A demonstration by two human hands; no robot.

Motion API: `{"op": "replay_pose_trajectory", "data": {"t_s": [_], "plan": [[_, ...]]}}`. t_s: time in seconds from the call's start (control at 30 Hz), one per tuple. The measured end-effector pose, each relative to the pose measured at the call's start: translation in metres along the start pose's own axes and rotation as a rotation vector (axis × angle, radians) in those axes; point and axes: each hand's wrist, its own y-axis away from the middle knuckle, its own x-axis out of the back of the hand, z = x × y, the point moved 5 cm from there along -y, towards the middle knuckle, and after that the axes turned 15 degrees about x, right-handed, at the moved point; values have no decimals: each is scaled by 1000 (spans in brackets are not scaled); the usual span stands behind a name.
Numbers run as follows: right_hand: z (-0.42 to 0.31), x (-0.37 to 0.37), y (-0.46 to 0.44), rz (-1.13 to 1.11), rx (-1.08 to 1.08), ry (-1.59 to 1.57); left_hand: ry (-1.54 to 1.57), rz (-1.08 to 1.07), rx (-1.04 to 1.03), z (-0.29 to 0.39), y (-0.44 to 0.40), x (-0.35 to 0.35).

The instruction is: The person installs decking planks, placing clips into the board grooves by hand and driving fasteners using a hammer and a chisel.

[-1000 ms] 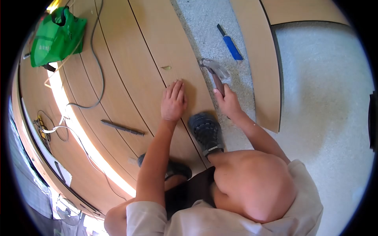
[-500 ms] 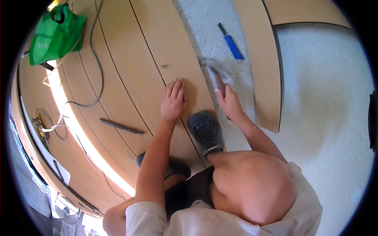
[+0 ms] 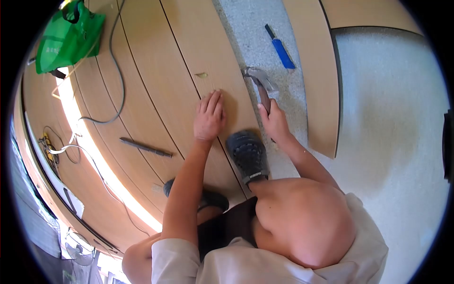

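Note:
My right hand (image 3: 275, 124) is wrapped round the handle of a claw hammer (image 3: 263, 87). The hammer's face meets the open edge of the outermost floorboard, or sits very close to it; I cannot tell which. My left hand (image 3: 209, 115) lies flat on the wood-look floorboards (image 3: 175, 80), fingers stretched forward and slightly apart, holding nothing. Just beyond its fingertips is a small yellowish chip (image 3: 202, 75). A blue utility knife (image 3: 283, 53) with its dark blade out rests on the bare concrete beyond the hammer.
A loose plank (image 3: 321, 94) lies on the concrete to the right, with another board (image 3: 369, 14) behind it. To the left are a dark rod-like tool (image 3: 145, 147), a grey cable (image 3: 118, 75) and a green bag (image 3: 71, 40). My dark shoe (image 3: 247, 154) stands near the board edge.
The hammer head was blurred by motion half a second ago and is now sharp, against or near the board edge. My left hand has stayed on the boards.

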Motion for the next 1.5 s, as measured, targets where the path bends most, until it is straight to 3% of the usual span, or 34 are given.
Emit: {"op": "replay_pose_trajectory", "data": {"t_s": [0.07, 0.13, 0.23, 0.37, 0.47, 0.67, 0.73, 0.87, 0.97, 1.1, 1.17, 1.2, 1.3, 1.4, 1.5], "plan": [[-5, -5, -17, -44, 1, -23, -9, 20, -34, -1, -13, 4], [-7, -2, -8, 113, 60, -35, -13, 36, -21, -3, -16, 4], [-1, -7, -17, -47, 0, 20, 6, 26, -5, 4, -6, 7], [0, 6, -18, 76, 57, 61, 31, 29, -10, -12, -9, 3], [7, 16, -1, 105, 94, 42, -52, -281, -171, -27, 6, 56], [40, 19, 36, -53, -315, -144, -447, -462, -125, -159, 64, 161], [67, 18, 52, 14, -125, -9, -539, -593, -118, -181, 83, 172], [47, 23, 57, 28, -114, -17, -518, -601, -119, -180, 76, 156], [50, 25, 58, -77, -280, -117, -465, -667, -94, -158, 63, 150], [54, 28, 58, -85, -151, -51, -288, -739, -208, -79, 29, 148], [55, 24, 56, -50, -244, -328, -206, -744, -158, -41, 12, 134], [51, 26, 53, -54, -238, -320, -130, -753, -107, -21, 4, 126], [50, 28, 52, -92, -323, -281, 187, -609, -198, 53, -29, 108], [64, 31, 59, -83, -137, -37, 526, -603, -190, 132, -65, 93], [58, 33, 64, -56, -111, -70, 633, -212, -197, 163, -100, 56]]}}
